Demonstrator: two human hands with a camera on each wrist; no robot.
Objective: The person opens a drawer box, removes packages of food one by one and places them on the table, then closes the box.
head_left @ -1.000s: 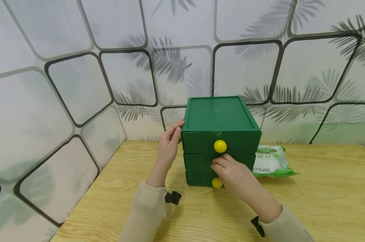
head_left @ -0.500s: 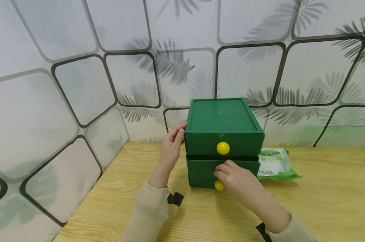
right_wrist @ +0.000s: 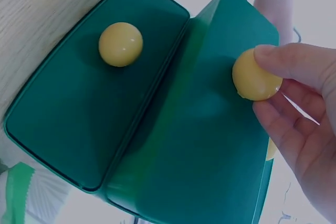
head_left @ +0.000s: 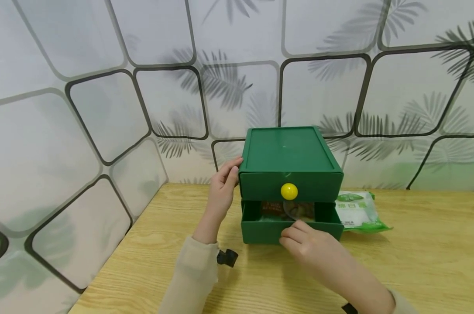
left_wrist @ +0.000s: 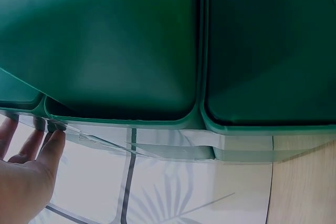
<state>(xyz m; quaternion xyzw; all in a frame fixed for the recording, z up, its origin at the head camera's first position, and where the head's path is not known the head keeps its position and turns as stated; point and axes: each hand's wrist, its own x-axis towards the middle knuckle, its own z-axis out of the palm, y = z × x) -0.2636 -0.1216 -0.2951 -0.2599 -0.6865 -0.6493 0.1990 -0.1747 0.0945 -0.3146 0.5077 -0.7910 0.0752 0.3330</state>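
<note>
A green drawer cabinet (head_left: 288,150) stands on the table, and its middle drawer (head_left: 260,234) sticks out of the front. My right hand (head_left: 313,249) pinches that drawer's yellow knob (right_wrist: 249,85) between thumb and fingers, as the right wrist view shows. Inside the drawer lies a reddish-brown package (head_left: 271,209), partly hidden under the top drawer. My left hand (head_left: 222,187) rests with extended fingers against the cabinet's left side. The top drawer is closed, its yellow knob (head_left: 289,191) facing me. In the right wrist view the bottom drawer (right_wrist: 89,108) is closed too.
A white and green plastic packet (head_left: 356,211) with printed characters lies to the right of the cabinet. The wooden table (head_left: 425,253) meets a patterned wall covering (head_left: 237,87) at the back and on the left.
My right hand has pulled the middle drawer out toward me, so its inside and the package now show. The left hand has stayed against the cabinet's side.
</note>
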